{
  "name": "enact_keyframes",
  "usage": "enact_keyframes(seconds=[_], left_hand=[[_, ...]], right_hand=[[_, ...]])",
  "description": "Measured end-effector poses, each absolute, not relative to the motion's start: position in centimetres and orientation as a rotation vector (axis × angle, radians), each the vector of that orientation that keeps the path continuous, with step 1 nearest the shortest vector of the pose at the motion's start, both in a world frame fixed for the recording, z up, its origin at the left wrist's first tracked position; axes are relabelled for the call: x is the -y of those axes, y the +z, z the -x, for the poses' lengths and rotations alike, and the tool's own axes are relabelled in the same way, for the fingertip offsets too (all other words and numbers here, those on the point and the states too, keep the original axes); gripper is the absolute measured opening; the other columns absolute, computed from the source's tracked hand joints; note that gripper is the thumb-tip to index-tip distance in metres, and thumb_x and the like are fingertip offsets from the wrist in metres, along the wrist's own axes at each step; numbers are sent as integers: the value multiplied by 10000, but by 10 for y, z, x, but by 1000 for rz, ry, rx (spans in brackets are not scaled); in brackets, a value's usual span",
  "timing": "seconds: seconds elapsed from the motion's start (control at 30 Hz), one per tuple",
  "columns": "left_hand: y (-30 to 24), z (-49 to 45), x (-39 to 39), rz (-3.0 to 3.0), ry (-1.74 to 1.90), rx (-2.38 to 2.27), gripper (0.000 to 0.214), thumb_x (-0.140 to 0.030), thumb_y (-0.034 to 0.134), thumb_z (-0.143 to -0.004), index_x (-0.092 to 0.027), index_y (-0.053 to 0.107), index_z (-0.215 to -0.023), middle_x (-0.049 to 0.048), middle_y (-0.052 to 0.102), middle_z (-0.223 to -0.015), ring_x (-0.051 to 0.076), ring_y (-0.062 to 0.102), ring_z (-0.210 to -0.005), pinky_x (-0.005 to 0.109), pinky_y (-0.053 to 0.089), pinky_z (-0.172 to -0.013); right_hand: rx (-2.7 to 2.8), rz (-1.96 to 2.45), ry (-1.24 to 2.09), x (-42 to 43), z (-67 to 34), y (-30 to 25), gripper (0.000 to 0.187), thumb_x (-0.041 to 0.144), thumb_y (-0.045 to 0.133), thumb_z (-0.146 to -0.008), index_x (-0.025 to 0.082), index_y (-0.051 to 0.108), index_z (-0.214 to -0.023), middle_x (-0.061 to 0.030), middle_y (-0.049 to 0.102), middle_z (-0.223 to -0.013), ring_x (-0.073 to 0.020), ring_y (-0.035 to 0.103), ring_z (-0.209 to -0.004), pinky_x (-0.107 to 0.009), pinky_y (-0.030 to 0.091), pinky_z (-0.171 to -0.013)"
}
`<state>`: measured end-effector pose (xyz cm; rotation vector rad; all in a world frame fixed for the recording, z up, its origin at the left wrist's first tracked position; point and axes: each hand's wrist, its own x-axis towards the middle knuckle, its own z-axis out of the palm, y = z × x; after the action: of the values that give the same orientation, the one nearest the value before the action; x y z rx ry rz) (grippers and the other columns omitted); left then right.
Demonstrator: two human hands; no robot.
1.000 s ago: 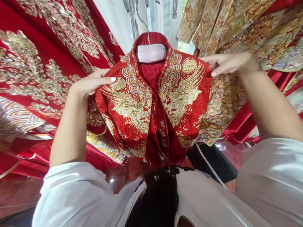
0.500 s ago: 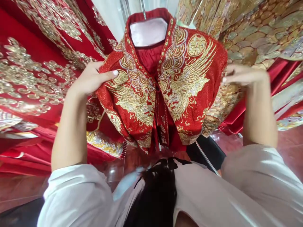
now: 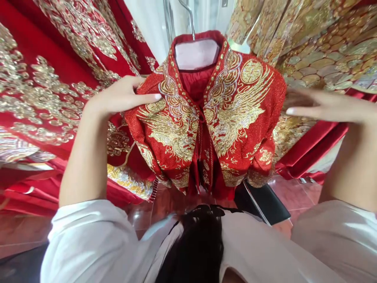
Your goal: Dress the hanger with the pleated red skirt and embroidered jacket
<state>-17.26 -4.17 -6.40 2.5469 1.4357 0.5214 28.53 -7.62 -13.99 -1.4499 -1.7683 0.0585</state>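
Observation:
A red jacket (image 3: 206,118) with dense gold phoenix embroidery and a beaded collar hangs in front of me on a wire hanger hook (image 3: 188,17). Its pale pink inner neck panel (image 3: 196,54) shows at the collar. My left hand (image 3: 123,96) grips the jacket's front edge near the shoulder, with one fingertip lying on the embroidery. My right hand (image 3: 324,108) is held flat with the fingers stretched out, its fingertips right at the jacket's far shoulder edge. I cannot tell whether they touch it.
Red robes with gold embroidery (image 3: 50,94) hang at the left, and a gold scale-patterned garment (image 3: 318,51) hangs at the right. Below lie a polished reddish floor (image 3: 144,214) and a black object (image 3: 262,202). My white sleeves and dark hair fill the bottom.
My right hand has come off the jacket's shoulder and moved outward to its edge. My left hand stays on the jacket, and the view has shifted slightly.

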Motion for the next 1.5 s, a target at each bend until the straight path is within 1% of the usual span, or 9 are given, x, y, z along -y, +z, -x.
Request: enact_keyframes(seconds=[0.13,0.23,0.3,0.43,0.73,0.97,1.1,1.23,1.5], left_hand=[[-52,144,37,-2793,795,-1494,826,-586,295,-784,162,491,-1074,21,546,-974,270,516,-1115,480,339,-879],[-53,132,35,-2754,970,-1577,767,-552,263,-827,158,546,-897,-4,527,-827,293,547,-1074,521,353,-868],[-52,131,38,-2654,1093,-1617,715,-539,265,-852,110,560,-788,-21,513,-748,296,574,-1039,542,363,-884],[-42,133,48,-2526,1223,-1682,664,-524,269,-863,74,506,-703,-25,507,-756,344,539,-1073,602,316,-860],[-66,205,51,-1991,569,-1554,789,-716,522,-640,20,521,-924,27,592,-891,338,587,-1023,620,345,-853],[-105,181,64,-2051,1182,-2341,815,-645,440,-750,119,465,-1033,47,532,-998,296,480,-1155,590,270,-919],[-165,148,91,-2225,1871,-2331,681,-510,466,-823,-30,360,-1295,131,439,-1316,258,344,-1319,533,96,-1112],[-291,89,126,-2086,1837,-2094,509,-461,663,-708,-152,508,-1082,163,454,-1282,320,318,-1329,526,63,-1160],[-414,117,127,-1632,1605,-2115,431,-305,594,-749,-91,544,-1119,267,404,-1322,371,313,-1309,572,177,-1108]], right_hand=[[2168,1192,-5,59,-231,-65,429,491,456,-795,102,599,-906,31,501,-1339,-109,480,-1229,-306,389,-939],[2290,1166,-152,43,-188,-50,374,440,469,-840,91,535,-725,82,628,-978,-29,563,-988,-220,378,-885],[2223,1135,-186,34,-168,-50,449,377,422,-903,103,366,-551,86,455,-599,39,462,-652,-145,355,-700],[2060,1024,-57,22,-155,-50,499,273,419,-933,118,196,-515,52,150,-526,23,178,-500,-134,224,-515],[1827,1152,1044,-1,-216,-97,287,297,640,-711,22,566,-746,51,668,-934,-30,624,-779,-151,436,-651],[1468,1251,-79,31,-184,-139,527,379,667,-730,-5,564,-1077,-141,615,-1107,-206,579,-1070,-371,427,-952],[1259,1222,-530,74,-132,-199,602,422,474,-896,62,348,-1362,-188,335,-1411,-294,283,-1372,-519,207,-1118],[1427,1374,-276,106,-77,-296,719,514,607,-757,143,371,-1325,-214,196,-1450,-413,113,-1397,-664,174,-1049],[1402,1457,120,102,-99,-351,446,249,412,-816,125,431,-1243,-180,544,-1179,-267,545,-1096,-450,418,-981]])
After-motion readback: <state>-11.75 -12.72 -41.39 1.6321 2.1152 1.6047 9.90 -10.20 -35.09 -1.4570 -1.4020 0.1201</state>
